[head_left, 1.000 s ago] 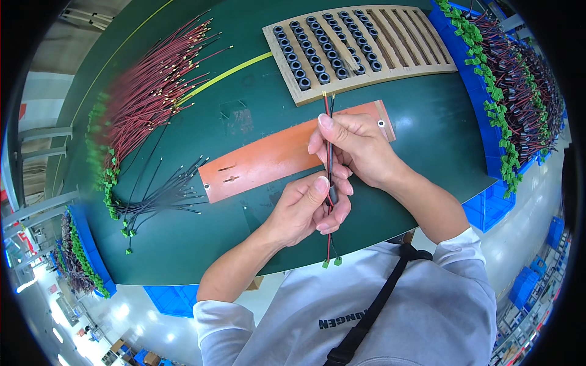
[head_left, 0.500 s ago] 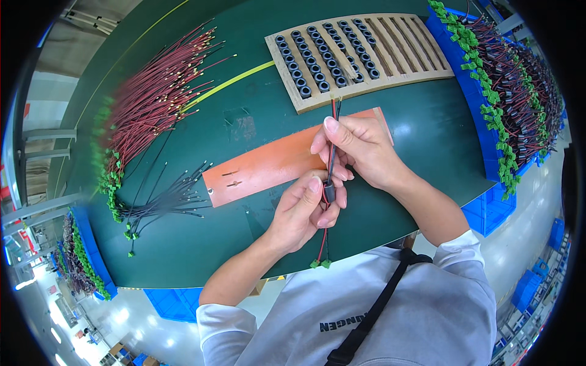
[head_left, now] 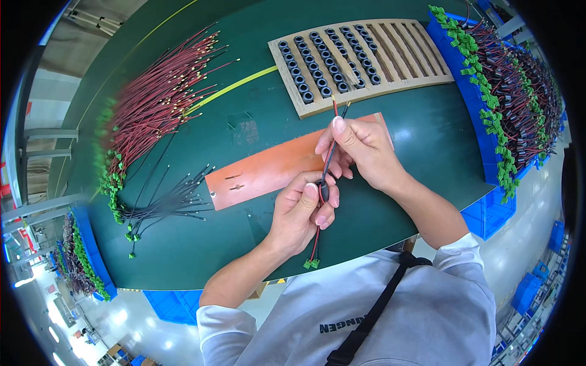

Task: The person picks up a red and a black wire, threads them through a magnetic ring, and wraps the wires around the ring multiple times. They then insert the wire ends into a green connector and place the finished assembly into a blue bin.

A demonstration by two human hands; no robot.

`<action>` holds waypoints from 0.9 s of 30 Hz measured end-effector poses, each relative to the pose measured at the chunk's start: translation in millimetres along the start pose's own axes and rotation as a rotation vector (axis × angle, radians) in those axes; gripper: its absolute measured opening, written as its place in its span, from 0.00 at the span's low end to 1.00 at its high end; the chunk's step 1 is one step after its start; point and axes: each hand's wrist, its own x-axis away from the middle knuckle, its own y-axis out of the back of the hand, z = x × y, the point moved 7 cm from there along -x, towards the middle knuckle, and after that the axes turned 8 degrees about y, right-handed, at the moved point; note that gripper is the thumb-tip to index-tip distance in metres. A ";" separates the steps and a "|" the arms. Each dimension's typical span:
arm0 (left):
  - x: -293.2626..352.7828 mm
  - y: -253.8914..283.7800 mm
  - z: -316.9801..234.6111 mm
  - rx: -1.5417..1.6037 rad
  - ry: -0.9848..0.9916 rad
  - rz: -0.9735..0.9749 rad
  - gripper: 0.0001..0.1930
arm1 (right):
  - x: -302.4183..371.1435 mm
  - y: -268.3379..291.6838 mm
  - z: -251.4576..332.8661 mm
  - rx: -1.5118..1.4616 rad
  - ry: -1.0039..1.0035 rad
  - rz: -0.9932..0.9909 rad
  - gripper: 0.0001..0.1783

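My left hand (head_left: pixel 293 215) is closed round a black ring (head_left: pixel 325 193), probably a ferrite core, with a red and black wire pair (head_left: pixel 330 157) running through or around it; the fingers hide which. Above it, my right hand (head_left: pixel 365 146) pinches the same wires between thumb and fingers, their bare tips pointing toward the wooden tray. Green connectors (head_left: pixel 312 263) hang at the lower ends, below my left hand. Both hands are over the near side of an orange strip (head_left: pixel 262 174) that has small slots at its left end.
Beyond the strip lies a slotted wooden tray (head_left: pixel 366 94) with rows of black rings in its left slots. Red wires (head_left: pixel 162 104) and black wires (head_left: pixel 168 198) with green connectors are heaped at left. A blue bin (head_left: pixel 467 100) of wired assemblies borders the green table (head_left: pixel 201 256) at right.
The black ring and the green connectors have shifted slightly left with my left hand. The wire tips have spread apart above my right hand, which stays nearly in place.
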 end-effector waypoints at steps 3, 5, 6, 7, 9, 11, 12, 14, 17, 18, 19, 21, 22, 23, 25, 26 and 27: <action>-1.9 2.2 0.6 0.011 -0.020 -0.056 0.17 | -0.3 4.2 3.6 0.069 0.063 -0.056 0.29; -2.5 3.4 0.3 -0.019 -0.032 -0.098 0.15 | -1.1 7.0 8.6 0.106 0.114 -0.089 0.29; -2.8 3.4 0.4 -0.019 -0.033 -0.098 0.15 | -2.5 10.9 11.0 0.147 0.119 -0.128 0.28; -3.2 1.8 0.5 -0.019 -0.038 -0.068 0.14 | -3.1 14.5 12.8 0.188 0.124 -0.167 0.27; -4.0 0.8 1.5 -0.018 -0.042 -0.037 0.14 | -3.1 15.3 10.7 0.139 0.097 -0.162 0.27; -3.4 3.5 -2.3 -0.089 -0.119 -0.074 0.13 | -3.2 16.1 9.7 0.091 0.069 -0.158 0.27; -3.4 3.9 -1.3 -0.089 -0.118 -0.075 0.13 | -3.7 16.1 11.7 0.114 0.063 -0.146 0.27; -0.9 4.3 -5.1 -0.124 -0.200 -0.087 0.13 | -4.0 16.5 11.4 0.136 0.055 -0.133 0.27; -0.3 1.9 -7.7 -0.167 -0.248 -0.061 0.13 | -4.3 16.7 8.2 0.192 0.099 -0.119 0.27; -0.6 1.5 -8.0 -0.167 -0.248 -0.059 0.13 | -4.5 15.9 5.2 0.074 0.110 -0.141 0.27; -1.9 1.0 -5.4 -0.162 -0.193 -0.058 0.14 | -4.4 15.1 3.8 -0.045 0.120 -0.163 0.26; -2.0 -2.0 -6.0 -0.158 -0.139 -0.060 0.15 | -2.0 6.8 7.3 -0.223 0.083 -0.128 0.26; -2.2 -3.8 -5.3 -0.149 -0.070 -0.075 0.16 | -1.6 0.9 6.6 -0.401 0.044 -0.091 0.25; -2.5 -3.5 -2.7 -0.139 0.000 -0.091 0.18 | -1.5 1.6 4.4 -0.402 0.043 -0.089 0.25; -3.2 -2.2 0.3 -0.062 0.044 -0.077 0.19 | 1.1 -4.0 5.6 -0.449 0.095 0.033 0.24; -3.9 -2.0 3.4 0.014 0.088 -0.062 0.20 | 2.0 -5.5 6.3 -0.450 0.093 0.032 0.24; -3.7 -1.1 2.9 0.014 0.090 -0.064 0.20 | 2.8 -6.4 8.1 -0.373 0.101 0.013 0.24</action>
